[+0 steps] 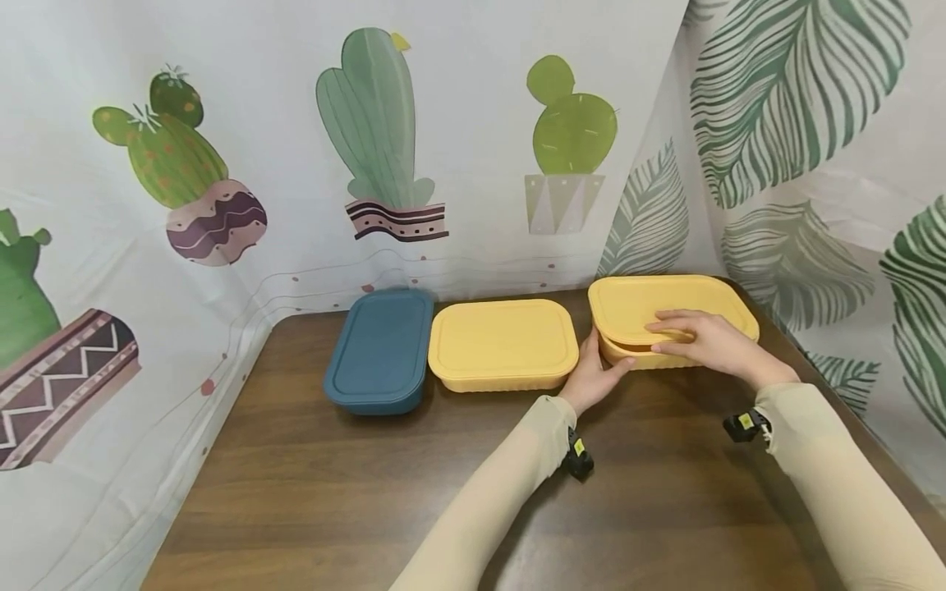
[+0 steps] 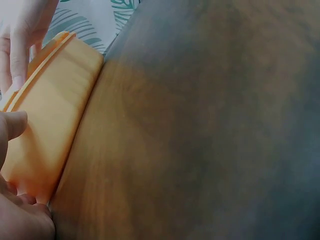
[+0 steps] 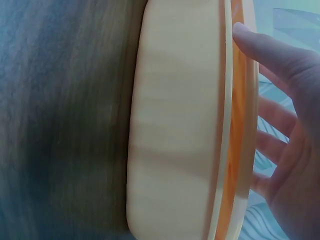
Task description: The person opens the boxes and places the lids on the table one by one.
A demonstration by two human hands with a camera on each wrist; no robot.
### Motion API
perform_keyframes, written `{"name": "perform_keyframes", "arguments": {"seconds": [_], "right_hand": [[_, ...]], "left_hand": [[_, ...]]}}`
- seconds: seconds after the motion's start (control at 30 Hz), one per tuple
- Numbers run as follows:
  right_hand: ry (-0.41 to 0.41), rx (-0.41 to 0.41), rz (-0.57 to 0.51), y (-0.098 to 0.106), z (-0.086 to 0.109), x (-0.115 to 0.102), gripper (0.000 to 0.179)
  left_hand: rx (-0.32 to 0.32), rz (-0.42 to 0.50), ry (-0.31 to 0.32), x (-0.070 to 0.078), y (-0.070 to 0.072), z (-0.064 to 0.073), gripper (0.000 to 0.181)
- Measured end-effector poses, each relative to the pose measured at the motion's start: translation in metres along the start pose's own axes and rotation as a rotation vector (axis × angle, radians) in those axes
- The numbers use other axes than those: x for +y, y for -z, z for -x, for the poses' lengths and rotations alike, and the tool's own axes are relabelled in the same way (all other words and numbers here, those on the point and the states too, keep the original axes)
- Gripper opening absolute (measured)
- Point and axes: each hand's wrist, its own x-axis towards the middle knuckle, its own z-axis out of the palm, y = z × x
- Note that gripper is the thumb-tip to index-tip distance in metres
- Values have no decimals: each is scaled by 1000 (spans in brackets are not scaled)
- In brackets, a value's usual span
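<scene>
At the back right of the table stands a yellow food container (image 1: 628,359) with a yellow lid (image 1: 658,297). The lid's front edge is raised, leaving a narrow gap above the rim. My left hand (image 1: 591,379) grips the container's near left corner, thumb on the front wall (image 2: 55,105). With my right hand (image 1: 713,343) I pinch the lid's front edge, thumb in the gap and fingers over the top. From the right wrist, the gap shows as an orange strip between the container wall (image 3: 175,120) and the lid edge (image 3: 248,145). The container's inside is hidden.
A second yellow container (image 1: 502,345), lid on, stands just left of my left hand. Beside it is a blue lidded container (image 1: 380,349). All stand along the back of the brown wooden table (image 1: 332,492), against a cloth printed with cacti and leaves (image 1: 473,123).
</scene>
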Motion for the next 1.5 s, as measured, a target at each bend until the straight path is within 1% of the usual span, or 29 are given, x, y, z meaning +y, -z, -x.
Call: {"name": "perform_keyframes", "arguments": {"seconds": [0.1, 0.27, 0.4, 0.53, 0.7, 0.93, 1.03, 1.2, 1.3, 1.4, 1.5], "right_hand": [[-17, -7, -16, -1, -2, 1, 45], [-37, -9, -16, 1, -3, 2, 46], [-32, -8, -6, 1, -6, 4, 46], [-21, 9, 10, -1, -8, 6, 45], [-21, 18, 3, -2, -11, 11, 46], [26, 77, 36, -6, -16, 17, 42], [27, 90, 36, -7, -16, 17, 42], [14, 90, 47, -9, -17, 18, 46], [35, 96, 85, -10, -17, 19, 51], [48, 106, 124, -10, -17, 19, 57], [37, 120, 142, -10, -18, 19, 64]], "left_hand": [[12, -3, -10, 1, 0, -1, 92], [4, -1, -9, 3, -2, 0, 93], [13, -1, 0, 3, -1, 0, 93], [10, 1, 8, 4, 0, 0, 94], [8, 0, -4, 4, 2, 0, 93], [0, -3, -5, 3, 3, 1, 94], [-6, 0, -1, 3, 3, 1, 94], [-4, -11, -16, 3, 3, 2, 93], [0, -13, -30, 4, 3, 4, 92], [2, -13, -28, 5, 3, 5, 92], [2, -8, -15, 6, 3, 6, 91]]}}
